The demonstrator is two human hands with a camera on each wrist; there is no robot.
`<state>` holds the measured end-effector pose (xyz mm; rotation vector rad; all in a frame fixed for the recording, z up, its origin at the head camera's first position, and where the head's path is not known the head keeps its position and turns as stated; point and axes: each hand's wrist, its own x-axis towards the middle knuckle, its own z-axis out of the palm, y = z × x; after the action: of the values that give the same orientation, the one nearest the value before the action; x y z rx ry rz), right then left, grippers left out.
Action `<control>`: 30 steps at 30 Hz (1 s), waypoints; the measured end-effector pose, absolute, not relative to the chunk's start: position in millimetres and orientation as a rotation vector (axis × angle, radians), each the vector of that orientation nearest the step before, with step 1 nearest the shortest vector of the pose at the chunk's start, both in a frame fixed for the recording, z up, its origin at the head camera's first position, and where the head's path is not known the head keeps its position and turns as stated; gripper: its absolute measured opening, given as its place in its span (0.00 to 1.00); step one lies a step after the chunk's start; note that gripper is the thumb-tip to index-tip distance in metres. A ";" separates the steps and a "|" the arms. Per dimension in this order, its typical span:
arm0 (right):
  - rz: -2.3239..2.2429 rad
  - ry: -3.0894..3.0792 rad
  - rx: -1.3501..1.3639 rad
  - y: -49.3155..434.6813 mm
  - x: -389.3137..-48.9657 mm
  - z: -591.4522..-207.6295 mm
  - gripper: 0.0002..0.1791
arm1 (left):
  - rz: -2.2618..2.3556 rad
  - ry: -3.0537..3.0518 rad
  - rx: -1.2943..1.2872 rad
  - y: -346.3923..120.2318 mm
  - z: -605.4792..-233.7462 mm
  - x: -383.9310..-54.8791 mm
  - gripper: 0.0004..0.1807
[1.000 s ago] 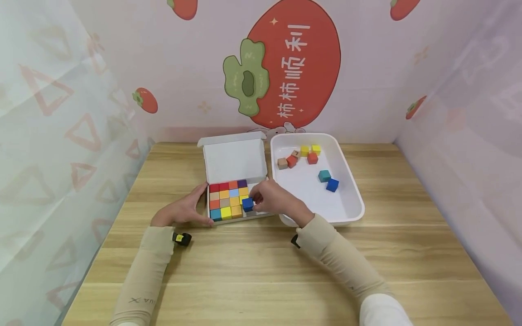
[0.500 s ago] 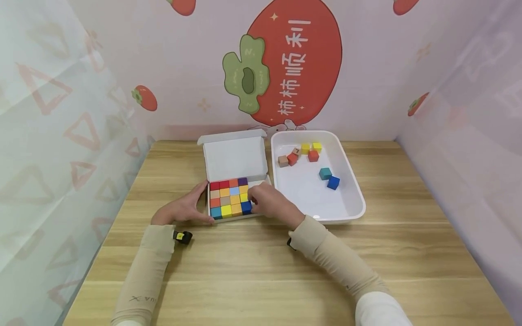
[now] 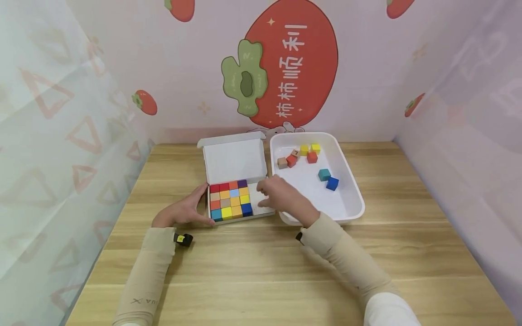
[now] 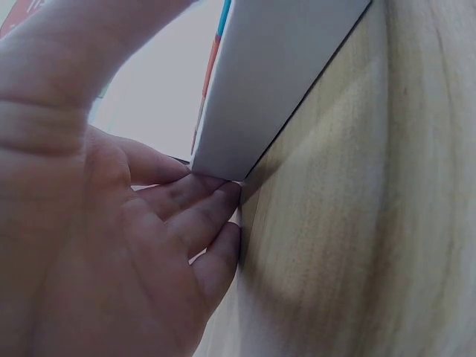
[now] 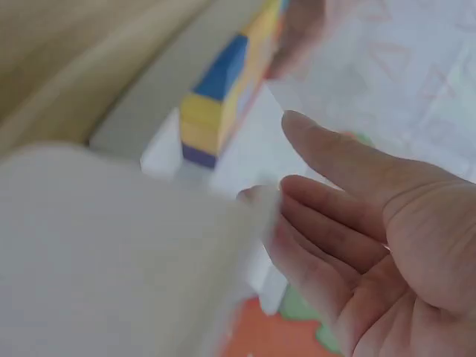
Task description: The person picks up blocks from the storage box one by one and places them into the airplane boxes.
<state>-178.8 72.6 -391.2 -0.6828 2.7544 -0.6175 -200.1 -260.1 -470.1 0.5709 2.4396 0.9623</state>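
Note:
A shallow white box [image 3: 262,199] lies with its lid [image 3: 234,160] folded back. Coloured wooden cubes fill its left part in rows, with a dark blue cube [image 3: 246,209] at the front right of them. My left hand [image 3: 185,210] holds the box at its left end, thumb at the front corner and fingers at the back corner. In the left wrist view, those fingertips [image 4: 223,190] touch the end of the box wall [image 4: 260,82]. My right hand [image 3: 285,197] hovers over the bare right part of the box, thumb and fingers apart, holding nothing.
A white tray [image 3: 355,199] stands right beside the box. Inside it lie several loose cubes: a teal cube [image 3: 324,174], a blue cube [image 3: 332,184], and red, yellow and plain wood ones toward the back. A patterned cloth wall [image 3: 179,122] rises behind the table.
The right hand set the dark blue cube down in the front row, let go of it and drew back to the right. My left hand stays at the box's left end.

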 end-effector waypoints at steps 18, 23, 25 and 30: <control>-0.778 2.933 0.198 226.0 -175.9 -387.1 0.22 | 1.042 2.417 0.625 -262.1 -473.3 -201.7 0.75; -0.763 2.944 0.260 237.9 -178.5 -405.3 0.19 | 1.011 2.437 0.622 -263.4 -472.7 -201.6 0.76; -0.775 2.939 0.314 238.9 -180.2 -412.5 0.20 | 1.005 2.440 0.622 -263.2 -473.0 -201.7 0.76; -0.829 2.915 0.433 236.3 -184.2 -425.9 0.27 | 1.010 2.436 0.623 -262.8 -474.1 -202.1 0.77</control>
<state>-184.2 236.3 -425.9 0.4334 2.9149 -0.8293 -202.1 -262.8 -474.1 0.6225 2.4357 1.0104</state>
